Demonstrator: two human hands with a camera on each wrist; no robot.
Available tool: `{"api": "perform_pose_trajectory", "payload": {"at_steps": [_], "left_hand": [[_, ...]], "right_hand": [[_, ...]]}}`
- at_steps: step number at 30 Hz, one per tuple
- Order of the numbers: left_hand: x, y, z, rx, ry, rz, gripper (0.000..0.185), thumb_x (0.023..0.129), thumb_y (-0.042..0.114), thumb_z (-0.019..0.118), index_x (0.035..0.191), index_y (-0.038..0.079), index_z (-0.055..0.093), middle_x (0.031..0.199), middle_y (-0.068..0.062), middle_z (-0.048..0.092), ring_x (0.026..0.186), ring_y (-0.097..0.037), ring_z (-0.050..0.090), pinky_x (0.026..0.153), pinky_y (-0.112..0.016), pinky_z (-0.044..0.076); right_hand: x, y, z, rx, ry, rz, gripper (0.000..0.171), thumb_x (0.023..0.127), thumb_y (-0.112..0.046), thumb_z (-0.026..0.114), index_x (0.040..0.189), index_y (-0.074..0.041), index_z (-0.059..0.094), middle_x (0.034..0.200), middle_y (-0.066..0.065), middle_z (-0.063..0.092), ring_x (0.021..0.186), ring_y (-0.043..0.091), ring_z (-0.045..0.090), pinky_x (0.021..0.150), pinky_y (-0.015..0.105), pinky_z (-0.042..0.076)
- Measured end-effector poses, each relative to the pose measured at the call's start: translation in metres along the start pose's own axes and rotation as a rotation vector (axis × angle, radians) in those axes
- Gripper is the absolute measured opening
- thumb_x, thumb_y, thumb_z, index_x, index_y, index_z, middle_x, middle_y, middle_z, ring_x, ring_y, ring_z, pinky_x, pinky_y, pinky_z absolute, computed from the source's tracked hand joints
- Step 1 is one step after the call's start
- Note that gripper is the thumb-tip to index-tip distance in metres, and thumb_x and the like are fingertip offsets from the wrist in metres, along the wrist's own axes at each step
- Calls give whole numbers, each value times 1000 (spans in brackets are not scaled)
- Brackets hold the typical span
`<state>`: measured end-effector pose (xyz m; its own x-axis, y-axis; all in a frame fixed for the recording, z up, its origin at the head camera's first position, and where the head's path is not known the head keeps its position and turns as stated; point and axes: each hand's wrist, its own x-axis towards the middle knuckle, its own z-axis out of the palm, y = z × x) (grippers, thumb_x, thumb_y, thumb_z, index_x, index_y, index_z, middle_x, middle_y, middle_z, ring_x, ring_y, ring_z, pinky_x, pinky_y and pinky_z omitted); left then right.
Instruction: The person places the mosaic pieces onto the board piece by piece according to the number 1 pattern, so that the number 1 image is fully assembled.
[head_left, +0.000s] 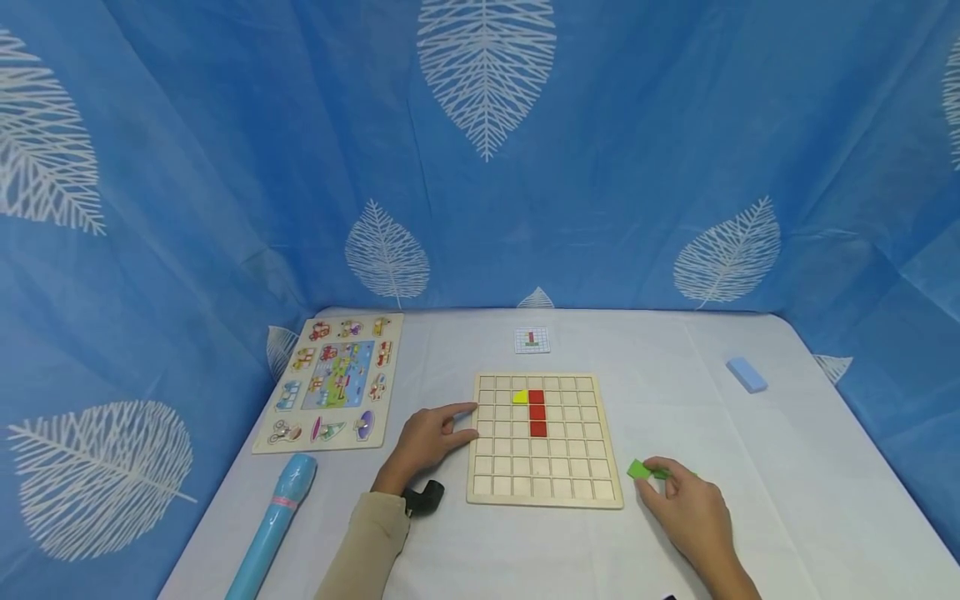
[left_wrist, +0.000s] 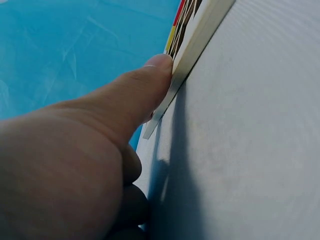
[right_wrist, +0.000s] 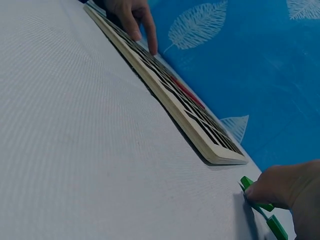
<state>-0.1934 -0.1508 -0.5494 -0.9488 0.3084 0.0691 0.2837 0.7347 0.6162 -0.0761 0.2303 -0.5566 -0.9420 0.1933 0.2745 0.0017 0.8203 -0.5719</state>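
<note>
Your left hand (head_left: 427, 440) rests at the left edge of the wooden grid board (head_left: 545, 492) in the lower middle of the frame, fingers straight and touching its rim. Your right hand (head_left: 686, 500), lower right, pinches small green pieces (head_left: 640, 469) against the table (head_left: 787, 467) just beside the board's bottom right corner. On the board, three red squares (head_left: 537, 412) and one yellow triangle (head_left: 519, 397) are seated; most cells are unfilled, so the pattern looks barely begun. No readable writing shows on the small card (head_left: 532, 339) above.
</note>
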Motion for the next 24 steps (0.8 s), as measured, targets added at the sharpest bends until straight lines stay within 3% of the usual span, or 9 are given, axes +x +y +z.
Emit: {"api": "perform_pose_trajectory", "payload": {"at_steps": [9, 24], "left_hand": [[-1, -1, 0, 8, 6, -1, 50, 91, 46, 76, 135, 25, 69, 58, 10, 43, 53, -5, 35, 52, -25, 31], [-1, 1, 1, 18, 0, -5, 50, 91, 46, 77, 136, 25, 68, 58, 10, 42, 53, -6, 34, 52, -26, 31]], "right_hand": [[0, -3, 1, 76, 39, -19, 30, 75, -10, 90, 102, -6, 76, 47, -11, 35, 41, 4, 28, 39, 23, 30], [5, -26, 3, 170, 6, -110, 27, 77, -12, 89, 101, -11, 77, 49, -15, 30, 44, 0, 22, 40, 23, 27]]}}
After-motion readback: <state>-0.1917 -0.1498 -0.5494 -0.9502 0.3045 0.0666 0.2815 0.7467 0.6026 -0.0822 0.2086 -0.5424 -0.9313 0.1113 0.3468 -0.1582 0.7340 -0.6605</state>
